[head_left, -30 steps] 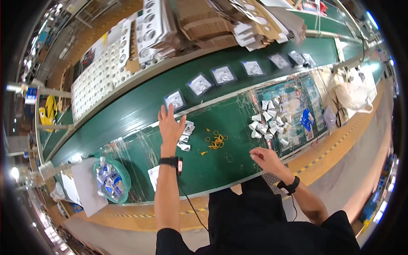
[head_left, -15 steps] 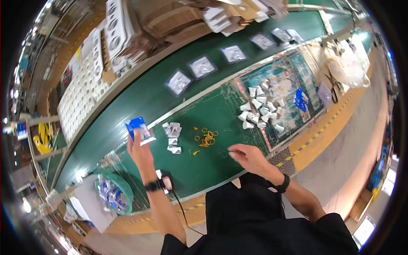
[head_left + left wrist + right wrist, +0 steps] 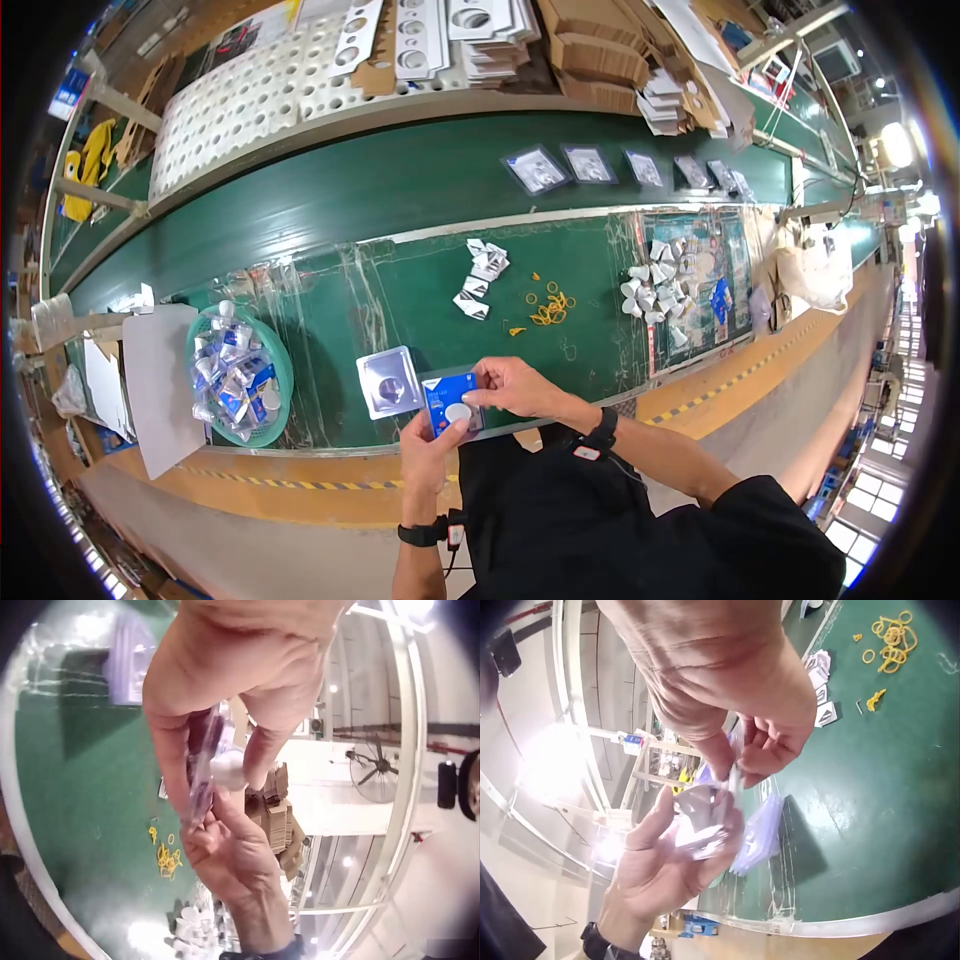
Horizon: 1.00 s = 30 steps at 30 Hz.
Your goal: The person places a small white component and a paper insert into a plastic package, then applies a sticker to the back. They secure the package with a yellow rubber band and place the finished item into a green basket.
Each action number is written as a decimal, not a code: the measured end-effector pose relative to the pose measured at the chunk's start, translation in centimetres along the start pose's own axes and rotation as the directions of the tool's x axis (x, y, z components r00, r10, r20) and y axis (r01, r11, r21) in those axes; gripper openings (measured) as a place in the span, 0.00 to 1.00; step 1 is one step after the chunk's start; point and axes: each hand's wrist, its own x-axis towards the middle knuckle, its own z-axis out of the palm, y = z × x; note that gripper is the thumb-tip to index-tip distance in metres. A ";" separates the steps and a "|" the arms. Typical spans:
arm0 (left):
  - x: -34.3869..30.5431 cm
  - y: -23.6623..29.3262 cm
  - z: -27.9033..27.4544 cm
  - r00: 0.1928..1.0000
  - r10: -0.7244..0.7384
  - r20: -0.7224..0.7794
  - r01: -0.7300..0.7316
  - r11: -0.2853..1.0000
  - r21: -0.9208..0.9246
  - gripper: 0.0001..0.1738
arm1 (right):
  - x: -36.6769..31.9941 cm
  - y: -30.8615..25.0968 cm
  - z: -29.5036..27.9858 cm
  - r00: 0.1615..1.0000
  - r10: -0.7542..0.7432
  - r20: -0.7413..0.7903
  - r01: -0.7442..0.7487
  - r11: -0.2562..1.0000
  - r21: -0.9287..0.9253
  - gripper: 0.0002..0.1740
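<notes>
Both hands hold a clear blister pack with a blue card and a round white bulb front, above the table's near edge. My left hand grips its lower side; in the left wrist view its thumb and fingers lie on opposite faces, around the white bulb. The right hand pinches the pack's upper right edge, as the right wrist view also shows. Just left of the pack lie clear plastic blister shells, stacked several deep in the right wrist view.
A green basket of filled packs stands at the left. Folded leaflets and yellow rubber bands lie mid-table. White bulbs cluster at the right. Several flat packs line the far green belt.
My left hand reached to the leftmost pack on the belt, then carried a blue-card pack back toward my body. The right hand has moved left and now pinches the same pack.
</notes>
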 end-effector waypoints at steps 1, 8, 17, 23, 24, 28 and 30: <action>-0.3 -0.5 -1.1 1.000 -0.008 -0.009 0.006 0.992 -0.129 0.16 | 0.1 -1.1 0.2 0.989 0.132 0.074 -0.133 0.991 0.012 0.14; -1.5 1.3 -2.6 0.990 0.079 -0.120 -0.103 0.971 -0.216 0.18 | 6.7 2.0 -2.8 0.536 -0.604 -0.590 -0.112 0.642 -0.759 0.14; -2.4 3.3 -2.1 0.971 0.185 -0.153 -0.205 0.971 -0.127 0.20 | 4.8 3.7 -4.6 0.726 -0.456 -0.515 0.156 0.838 -0.522 0.12; -4.9 4.7 1.4 0.964 0.249 -0.093 -0.255 0.966 -0.051 0.22 | -5.5 -8.1 -1.3 0.875 -0.270 -0.402 0.303 0.953 0.019 0.11; -5.5 5.2 2.5 0.960 0.265 -0.085 -0.270 0.962 -0.049 0.22 | -7.1 -9.6 -1.3 0.869 -0.275 -0.411 0.335 0.939 0.081 0.13; -8.0 7.4 6.1 0.952 0.305 -0.035 -0.307 0.949 -0.066 0.25 | -12.4 -12.3 -2.3 0.874 -0.326 -0.361 0.373 0.926 0.065 0.15; -8.7 7.7 7.3 0.927 0.376 -0.008 -0.375 0.924 -0.066 0.26 | -13.8 -13.5 -2.5 0.844 -0.440 -0.307 0.475 0.879 0.048 0.12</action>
